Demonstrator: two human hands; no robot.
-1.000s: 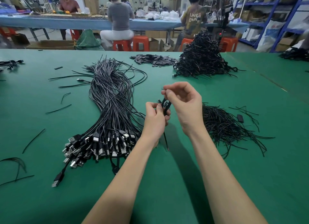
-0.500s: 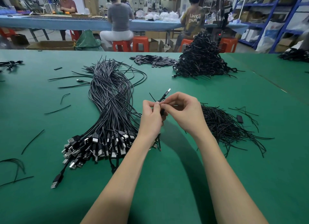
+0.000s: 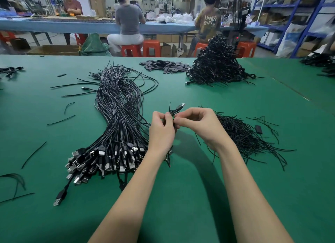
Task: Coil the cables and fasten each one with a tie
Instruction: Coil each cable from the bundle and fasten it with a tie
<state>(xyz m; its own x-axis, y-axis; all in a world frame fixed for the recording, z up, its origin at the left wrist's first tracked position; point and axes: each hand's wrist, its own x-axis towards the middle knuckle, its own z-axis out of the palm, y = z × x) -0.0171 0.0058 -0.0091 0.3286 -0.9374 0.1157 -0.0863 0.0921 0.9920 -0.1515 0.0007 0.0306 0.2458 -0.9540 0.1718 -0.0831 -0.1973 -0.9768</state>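
Note:
My left hand (image 3: 161, 129) grips a small coiled black cable (image 3: 173, 113) above the green table; its USB plug (image 3: 181, 105) sticks up to the right. My right hand (image 3: 197, 124) pinches a thin black tie at the coil, fingertips against the left hand's. The coil is mostly hidden by both hands. A large bundle of uncoiled cables (image 3: 117, 115) lies to the left, its USB plugs fanned toward me. A loose pile of black ties (image 3: 241, 135) lies to the right, behind my right hand.
A tall heap of coiled, tied cables (image 3: 219, 65) stands at the back right, with a flat pile of dark strips (image 3: 165, 66) beside it. Stray ties (image 3: 34, 154) lie scattered on the green table (image 3: 181, 197) at left. People sit at a far bench.
Both hands came together and lowered slightly. The cable's plug now points up right above the fingers, and the right hand's fingertips have closed in on the coil.

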